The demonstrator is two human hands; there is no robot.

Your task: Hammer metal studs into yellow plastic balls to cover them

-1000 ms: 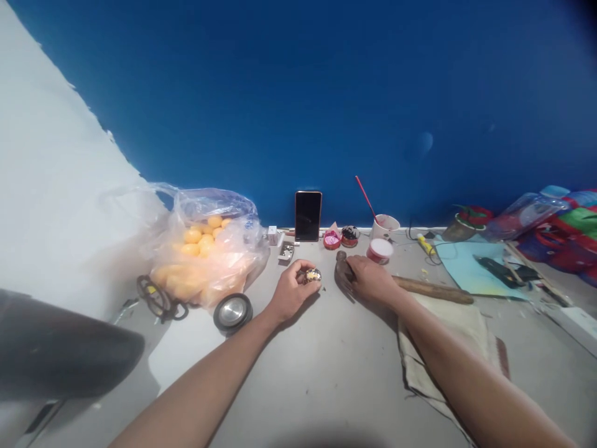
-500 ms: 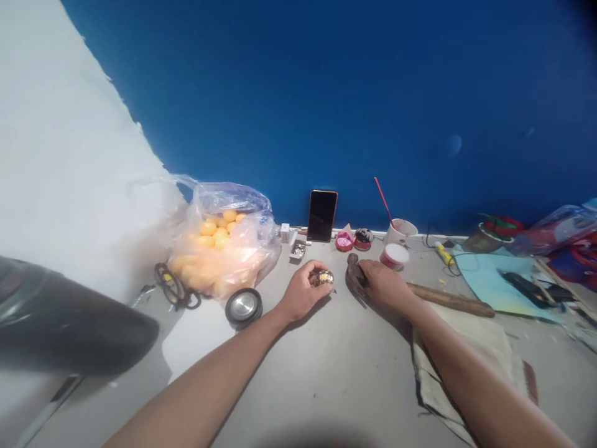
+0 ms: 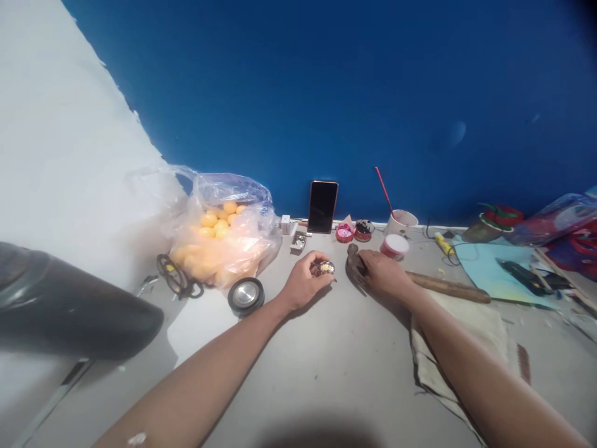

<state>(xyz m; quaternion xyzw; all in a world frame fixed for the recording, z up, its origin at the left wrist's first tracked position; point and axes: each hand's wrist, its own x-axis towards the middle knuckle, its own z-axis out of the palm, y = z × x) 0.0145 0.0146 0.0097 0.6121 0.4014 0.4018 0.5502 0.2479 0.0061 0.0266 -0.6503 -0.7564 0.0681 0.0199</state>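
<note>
- Grey worktop (image 3: 326, 373) against a deep blue wall is your surface. Both of your forearms reach out to its middle, and the clutter stands along the wall behind them.
- Your left hand (image 3: 303, 285) has its fingertips pinched shut around a small shiny piece (image 3: 325, 268), which it holds just above the worktop, a little in front of the phone (image 3: 323, 206).
- Your right hand (image 3: 385, 275) lies palm down over the hammer (image 3: 448, 287) where head meets handle. The fingers curl over it, but I cannot tell whether they clamp it or only rest there. The handle runs off to your right above the cloth (image 3: 466, 330).
- Piece and hammer head sit near each other but apart.
- To handle this well, I judge that you should rest the piece flat on the worktop and grip it by its edges, with your fingertips off its top.
- Take the hammer further down the handle for control, since a hold at the neck gives little swing.
- Keep the bag of yellow balls (image 3: 224, 239) and the round metal lid (image 3: 245, 294) out of your elbow's way.
- Against the earlier pictures little differs: the piece stays pinched and the right hand stays on the hammer. Your head has turned slightly, so everything now sits a touch further right and higher in view.
</note>
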